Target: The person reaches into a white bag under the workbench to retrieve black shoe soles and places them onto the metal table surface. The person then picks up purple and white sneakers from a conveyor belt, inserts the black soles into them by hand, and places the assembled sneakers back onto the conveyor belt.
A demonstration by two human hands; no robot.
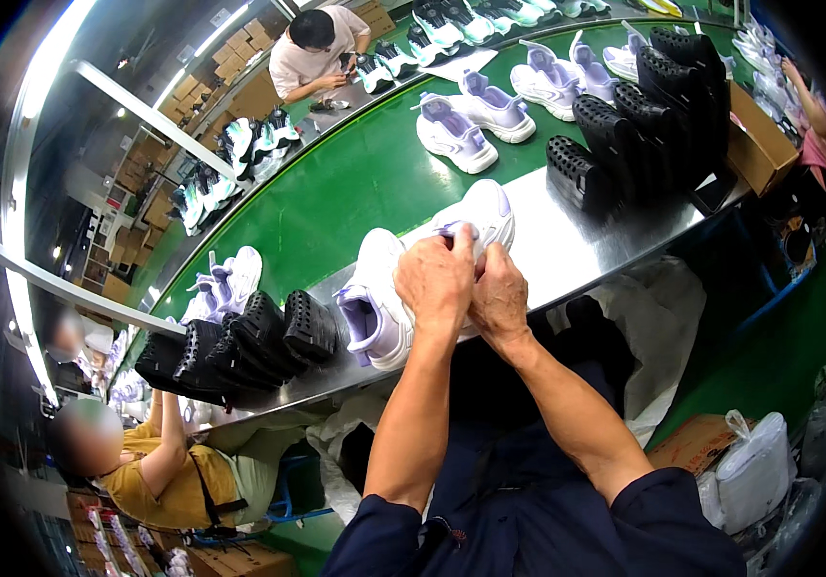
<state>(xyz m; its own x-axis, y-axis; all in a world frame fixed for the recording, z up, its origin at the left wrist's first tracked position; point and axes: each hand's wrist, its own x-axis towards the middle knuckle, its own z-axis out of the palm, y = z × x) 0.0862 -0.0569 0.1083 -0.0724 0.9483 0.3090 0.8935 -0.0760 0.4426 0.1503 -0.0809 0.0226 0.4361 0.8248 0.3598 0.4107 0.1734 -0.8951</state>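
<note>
I see my left hand (435, 279) and right hand (498, 293) both pinching the lace area of a white, lavender-lined sneaker (478, 216) at the steel worktop's (567, 245) near edge, its twin (375, 298) just beside.

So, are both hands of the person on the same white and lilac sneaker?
Yes, the left hand and right hand meet on the white and lilac sneaker at the steel table edge.

Dark navy short sleeves, cuffs bunched above both elbows at 6 o'clock; bare forearms; left hand (435, 279) and right hand (499, 301) ungloved, no rings visible.
</note>
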